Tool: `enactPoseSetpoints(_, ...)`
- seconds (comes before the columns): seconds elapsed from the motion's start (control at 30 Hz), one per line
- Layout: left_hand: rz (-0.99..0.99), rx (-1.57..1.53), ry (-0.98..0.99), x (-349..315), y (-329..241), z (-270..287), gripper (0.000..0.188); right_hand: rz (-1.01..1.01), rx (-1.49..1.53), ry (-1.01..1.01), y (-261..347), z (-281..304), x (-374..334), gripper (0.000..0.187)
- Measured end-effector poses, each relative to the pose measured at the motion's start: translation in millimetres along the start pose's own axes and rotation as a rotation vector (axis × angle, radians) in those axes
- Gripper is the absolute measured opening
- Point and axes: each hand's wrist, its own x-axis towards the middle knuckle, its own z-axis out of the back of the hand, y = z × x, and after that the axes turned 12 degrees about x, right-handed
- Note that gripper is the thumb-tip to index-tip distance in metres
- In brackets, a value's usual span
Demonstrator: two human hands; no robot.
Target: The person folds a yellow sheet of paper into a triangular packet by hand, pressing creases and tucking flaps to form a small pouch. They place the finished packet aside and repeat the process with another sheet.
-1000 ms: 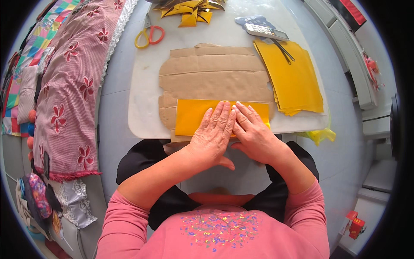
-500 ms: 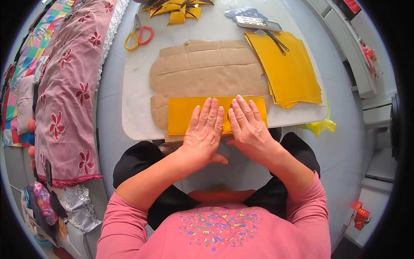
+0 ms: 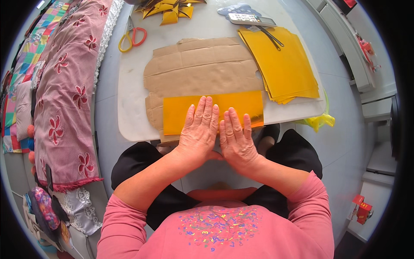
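Note:
A folded strip of shiny golden paper (image 3: 172,114) lies at the table's near edge, on a flat piece of brown cardboard (image 3: 198,64). My left hand (image 3: 199,129) lies flat on the middle of the strip with its fingers stretched toward the far edge. Just beside it, my right hand (image 3: 236,140) rests on the strip's near part, fingers extended and slightly spread. Neither hand holds anything. The thumbs are near each other below the strip's near edge.
On the white table (image 3: 131,103) a stack of golden sheets (image 3: 284,64) lies at the right. Near it are a remote control (image 3: 250,20) and a dark thin tool (image 3: 271,39). Scissors (image 3: 131,39) and folded golden pieces (image 3: 174,11) lie at the far left.
My right hand has slid nearer to me and leftward toward my left hand, uncovering the strip's right part. The whole view has shifted slightly.

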Motion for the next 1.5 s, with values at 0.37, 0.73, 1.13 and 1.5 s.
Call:
enactPoseSetpoints(0.37, 0.006, 0.014, 0.056, 1, -2, 5, 0.138, -0.096, -0.137, 0.065, -39, 11, -43, 0.088)
enactPoseSetpoints(0.73, 0.014, 0.008, 0.022, 14, 8, 4, 0.139, -0.059, 0.114, -0.036, -26, 15, -7, 0.088)
enactPoseSetpoints(1.13, 0.021, 0.027, 0.003, 14, 7, 3, 0.14, -0.092, 0.116, 0.026, -15, 5, -7, 0.071)
enactPoseSetpoints(1.5, 0.021, 0.034, 0.03, 13, 8, 3, 0.139, -0.208, -0.062, 0.005, -56, 21, -52, 0.079)
